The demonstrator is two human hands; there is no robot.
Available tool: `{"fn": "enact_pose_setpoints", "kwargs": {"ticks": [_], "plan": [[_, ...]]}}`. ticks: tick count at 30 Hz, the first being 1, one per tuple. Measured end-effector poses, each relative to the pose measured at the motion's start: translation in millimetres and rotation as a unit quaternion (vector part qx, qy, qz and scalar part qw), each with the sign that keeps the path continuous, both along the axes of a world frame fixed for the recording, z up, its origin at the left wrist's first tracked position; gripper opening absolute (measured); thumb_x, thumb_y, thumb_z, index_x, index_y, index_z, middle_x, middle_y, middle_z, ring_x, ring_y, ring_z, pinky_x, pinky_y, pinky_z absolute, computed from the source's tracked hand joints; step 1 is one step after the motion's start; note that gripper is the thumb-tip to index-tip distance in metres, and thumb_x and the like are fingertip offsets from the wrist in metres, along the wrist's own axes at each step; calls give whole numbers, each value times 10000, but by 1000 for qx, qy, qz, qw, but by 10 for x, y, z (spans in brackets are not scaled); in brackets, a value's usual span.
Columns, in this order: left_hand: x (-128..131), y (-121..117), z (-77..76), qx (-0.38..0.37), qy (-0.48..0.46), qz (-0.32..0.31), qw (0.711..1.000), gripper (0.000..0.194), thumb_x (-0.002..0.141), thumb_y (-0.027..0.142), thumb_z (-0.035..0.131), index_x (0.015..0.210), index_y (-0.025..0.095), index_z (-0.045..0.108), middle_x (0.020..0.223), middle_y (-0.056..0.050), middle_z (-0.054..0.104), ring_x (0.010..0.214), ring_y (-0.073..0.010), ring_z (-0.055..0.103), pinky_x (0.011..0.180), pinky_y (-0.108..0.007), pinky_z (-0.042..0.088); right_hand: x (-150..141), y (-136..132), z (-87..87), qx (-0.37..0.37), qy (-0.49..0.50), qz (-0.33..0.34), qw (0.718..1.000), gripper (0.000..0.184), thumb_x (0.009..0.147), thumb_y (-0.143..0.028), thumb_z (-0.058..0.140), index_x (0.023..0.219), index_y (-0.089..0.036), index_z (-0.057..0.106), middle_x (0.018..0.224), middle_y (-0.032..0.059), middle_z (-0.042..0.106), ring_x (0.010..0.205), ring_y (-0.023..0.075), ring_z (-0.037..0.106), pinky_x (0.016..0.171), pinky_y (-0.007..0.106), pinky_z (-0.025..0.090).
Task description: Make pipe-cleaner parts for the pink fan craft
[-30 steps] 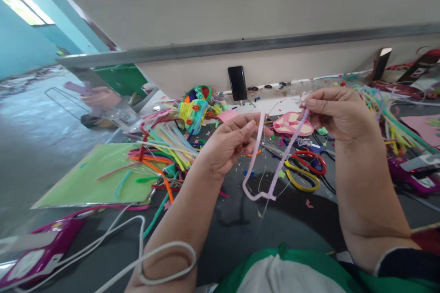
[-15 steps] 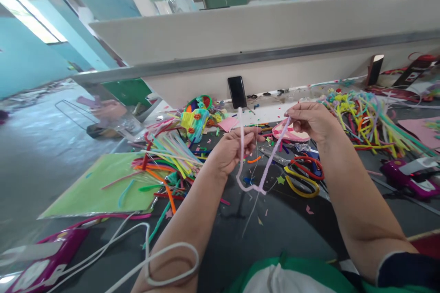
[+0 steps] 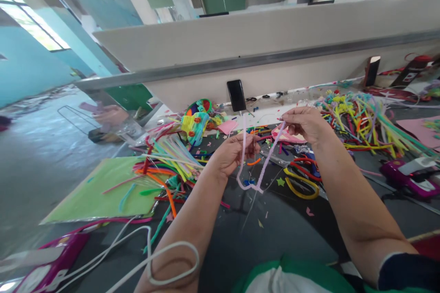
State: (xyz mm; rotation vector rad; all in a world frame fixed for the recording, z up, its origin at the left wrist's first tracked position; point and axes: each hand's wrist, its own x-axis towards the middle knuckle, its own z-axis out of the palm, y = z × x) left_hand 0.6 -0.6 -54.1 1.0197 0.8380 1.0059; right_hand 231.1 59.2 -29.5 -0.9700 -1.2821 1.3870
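Note:
My right hand [image 3: 302,123] pinches the upper end of a lilac pipe cleaner [image 3: 270,158], which hangs down and bends into a V. Its lower bend, with a short twisted-looking stub, floats above the dark tabletop. The other arm of the pipe cleaner rises past my left hand [image 3: 237,151], in front of its fingers. Those fingers are curled together, and a thin pale thread [image 3: 253,201] runs down from them past the bend. What exactly sits between the left fingertips is hard to make out. Scissors with yellow handles [image 3: 302,187] lie below my right hand.
Bundles of coloured pipe cleaners [image 3: 172,151] lie left, with another heap [image 3: 360,119] right. A phone [image 3: 236,95] leans on the partition. Purple glue-gun-like devices [image 3: 409,176] sit at both sides. A white cable [image 3: 172,252] loops over my left forearm. A green sheet [image 3: 99,187] lies left.
My right hand has shifted slightly left with the pipe cleaner's end, so the V is a little narrower. The left fingers have curled in closer together. The camera view tilted slightly up.

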Motion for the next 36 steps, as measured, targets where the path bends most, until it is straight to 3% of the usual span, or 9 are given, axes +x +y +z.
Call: {"fn": "enact_pose_setpoints", "kwargs": {"ticks": [7, 13, 25, 36], "plan": [[-20, 9, -13, -12, -34, -7, 999, 269, 765, 318, 676, 939, 115, 647, 716, -41, 637, 634, -119, 628, 614, -242, 519, -83, -59, 5, -8, -5, 21, 1000, 180, 591, -248, 759, 679, -119, 668, 552, 60, 675, 340, 82, 520, 318, 177, 362], [-35, 22, 3, 0, -29, -1, 1000, 225, 742, 275, 694, 901, 132, 627, 634, -1, 590, 542, -106, 602, 507, -204, 482, -141, -57, -29, -21, 2, 39, 999, 180, 591, -256, 758, 668, -129, 657, 598, 86, 702, 328, 90, 520, 308, 184, 359], [-40, 38, 11, 3, -38, 20, 999, 241, 740, 269, 689, 913, 116, 621, 635, -15, 603, 529, -113, 605, 513, -216, 496, -210, -86, -58, -28, -9, 56, 998, 164, 586, -247, 754, 658, -133, 662, 517, 41, 665, 326, 88, 524, 294, 167, 326], [-41, -13, 36, -1, -1, -30, 1000, 251, 767, 339, 663, 884, 125, 605, 627, -20, 604, 554, -129, 620, 563, -249, 519, -136, -47, -57, -17, -20, 56, 998, 177, 596, -250, 771, 669, -127, 666, 580, 70, 692, 334, 82, 524, 314, 175, 352]]}}
